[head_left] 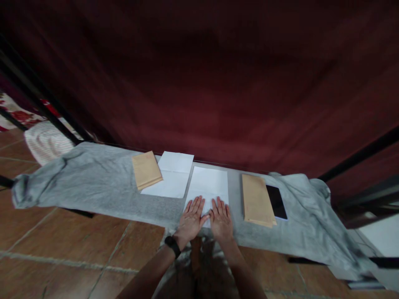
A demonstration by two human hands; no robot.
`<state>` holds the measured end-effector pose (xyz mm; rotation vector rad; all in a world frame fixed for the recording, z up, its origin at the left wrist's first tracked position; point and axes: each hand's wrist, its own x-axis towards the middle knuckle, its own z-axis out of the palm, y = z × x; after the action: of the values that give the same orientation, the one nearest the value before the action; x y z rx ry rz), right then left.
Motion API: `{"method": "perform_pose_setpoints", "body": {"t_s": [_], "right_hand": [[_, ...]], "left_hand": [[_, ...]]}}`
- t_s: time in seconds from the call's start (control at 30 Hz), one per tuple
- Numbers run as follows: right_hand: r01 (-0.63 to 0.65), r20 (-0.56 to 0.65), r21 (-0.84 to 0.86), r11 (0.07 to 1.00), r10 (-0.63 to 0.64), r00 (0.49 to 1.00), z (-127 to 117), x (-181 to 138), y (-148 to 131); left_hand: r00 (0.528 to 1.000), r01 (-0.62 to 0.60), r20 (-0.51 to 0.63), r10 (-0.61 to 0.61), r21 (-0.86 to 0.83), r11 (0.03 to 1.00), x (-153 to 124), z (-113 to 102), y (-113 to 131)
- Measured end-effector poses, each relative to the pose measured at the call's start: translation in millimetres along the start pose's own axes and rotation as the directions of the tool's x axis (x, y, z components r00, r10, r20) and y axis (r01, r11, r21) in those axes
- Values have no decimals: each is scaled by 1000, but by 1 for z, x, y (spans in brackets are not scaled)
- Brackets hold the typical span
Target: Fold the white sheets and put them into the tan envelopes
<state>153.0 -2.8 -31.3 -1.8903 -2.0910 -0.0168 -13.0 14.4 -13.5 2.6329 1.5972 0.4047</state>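
A white sheet of paper (208,180) lies on the grey cloth straight in front of me. My left hand (193,216), with a dark band on its wrist, rests flat on the sheet's near left part. Beside it, my right hand (220,218) lies flat on the near right part, fingers stretched out. The thumbs almost meet, and neither hand grips anything. To the left is another white sheet (174,178) with a crease across it, and brown envelopes (146,169) overlap its left side. A stack of brown envelopes (256,199) lies right of my right hand.
A dark-screened phone (277,202) sits partly under the right envelopes. Grey cloth (102,178) covers the long narrow surface. A dark red curtain (205,104) hangs behind it. Black metal bars (361,153) stand at both sides, and brown tiles (77,245) form the floor.
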Motion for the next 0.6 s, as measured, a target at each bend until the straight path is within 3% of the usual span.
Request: {"method": "perform_pose_setpoints", "body": {"t_s": [0.13,0.23,0.43,0.6], "right_hand": [[-20,-88,-49,999,16,996,0,-7,21],[-18,-126,-48,999,12,992,3,-10,29],[-13,-125,-37,999,8,992,1,-10,26],[-7,-107,-46,999,2,994,-4,-9,24]], "left_hand": [[994,88,-62,-85,57,994,-5,0,-14],[989,128,-80,-123,52,990,3,3,-7],[998,-55,-14,54,-56,997,40,20,31],[999,-41,-20,40,-63,997,67,28,22]]}}
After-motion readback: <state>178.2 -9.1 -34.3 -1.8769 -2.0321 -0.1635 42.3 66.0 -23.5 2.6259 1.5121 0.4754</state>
